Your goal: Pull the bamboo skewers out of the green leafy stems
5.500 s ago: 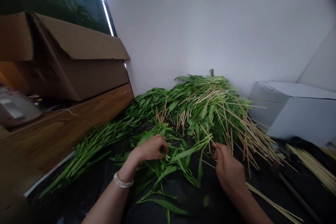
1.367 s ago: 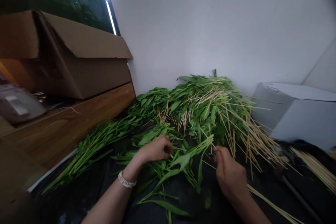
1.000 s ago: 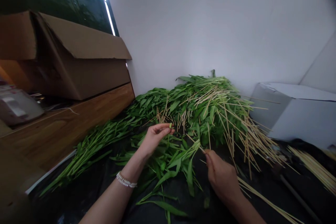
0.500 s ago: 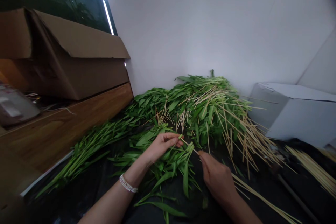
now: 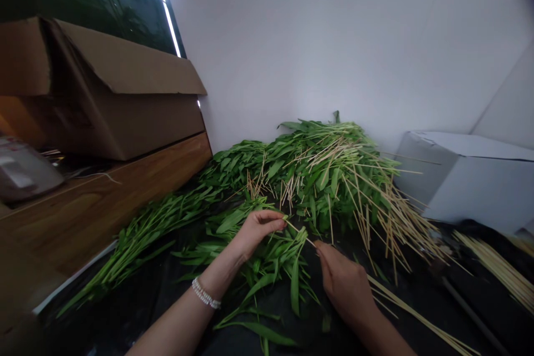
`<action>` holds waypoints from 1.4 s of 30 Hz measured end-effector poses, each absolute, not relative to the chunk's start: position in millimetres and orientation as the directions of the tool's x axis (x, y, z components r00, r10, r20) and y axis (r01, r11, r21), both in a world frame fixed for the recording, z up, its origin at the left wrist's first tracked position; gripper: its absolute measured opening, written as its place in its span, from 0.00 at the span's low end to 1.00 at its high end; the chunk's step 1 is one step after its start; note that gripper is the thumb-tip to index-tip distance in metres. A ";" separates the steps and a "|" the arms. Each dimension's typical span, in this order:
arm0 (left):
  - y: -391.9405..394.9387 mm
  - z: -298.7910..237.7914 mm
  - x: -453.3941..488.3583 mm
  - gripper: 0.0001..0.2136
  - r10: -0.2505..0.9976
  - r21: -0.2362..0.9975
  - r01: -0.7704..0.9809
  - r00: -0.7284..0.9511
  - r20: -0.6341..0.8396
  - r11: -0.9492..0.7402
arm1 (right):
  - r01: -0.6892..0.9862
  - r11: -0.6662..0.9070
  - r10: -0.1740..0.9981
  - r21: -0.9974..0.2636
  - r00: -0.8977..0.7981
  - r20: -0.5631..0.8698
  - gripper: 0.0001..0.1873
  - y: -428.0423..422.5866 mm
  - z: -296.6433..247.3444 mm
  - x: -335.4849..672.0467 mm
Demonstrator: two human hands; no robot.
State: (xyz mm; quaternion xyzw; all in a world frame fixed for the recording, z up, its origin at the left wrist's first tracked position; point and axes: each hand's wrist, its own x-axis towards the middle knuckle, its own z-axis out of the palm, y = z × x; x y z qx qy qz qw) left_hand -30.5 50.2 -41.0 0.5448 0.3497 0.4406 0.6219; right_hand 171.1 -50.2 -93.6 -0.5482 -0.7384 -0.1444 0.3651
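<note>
My right hand (image 5: 344, 275) is closed on one end of a thin bamboo skewer (image 5: 311, 242). The skewer slants up and left through or against the pale ends of a cluster of leafy green stems (image 5: 299, 245). At its other end, my left hand (image 5: 262, 228) pinches a short, light-green stem end (image 5: 285, 217) between thumb and fingers. I cannot make out whether the tip pierces it. Long green leaves (image 5: 271, 283) hang below, between my hands. More loose skewers (image 5: 417, 311) lie beside and under my right wrist.
A big heap of leafy stems (image 5: 334, 161) with many skewers (image 5: 396, 217) stands against the wall. Another leafy bundle (image 5: 137, 245) lies left on black sheeting (image 5: 158, 289). An open cardboard box (image 5: 142, 117) sits on a wooden surface (image 5: 167, 172); a white box (image 5: 475, 183) stands right.
The fingers of my left hand have drawn in a little at the tip of the skewer. My right hand and the leafy cluster have hardly moved.
</note>
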 end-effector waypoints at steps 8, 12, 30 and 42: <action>49.2 -43.6 -29.4 0.12 0.929 0.982 -0.183 0.370 0.027 0.044 | 0.921 0.345 0.710 -0.184 -0.127 0.693 0.16 -50.2 -94.3 171.4; 49.9 -44.1 -29.1 0.12 0.934 0.981 -0.189 0.357 0.037 0.033 | 0.921 0.346 0.709 -0.180 -0.131 0.693 0.16 -50.4 -93.1 171.1; 50.3 -43.5 -29.3 0.12 0.958 0.986 -0.165 0.282 0.051 -0.004 | 0.925 0.318 0.751 -0.208 -0.112 0.650 0.17 -52.3 -90.6 169.1; 49.6 -43.6 -28.9 0.12 0.945 0.982 -0.187 0.327 0.026 0.037 | 0.912 0.354 0.726 -0.209 -0.127 0.675 0.16 -52.0 -97.1 167.2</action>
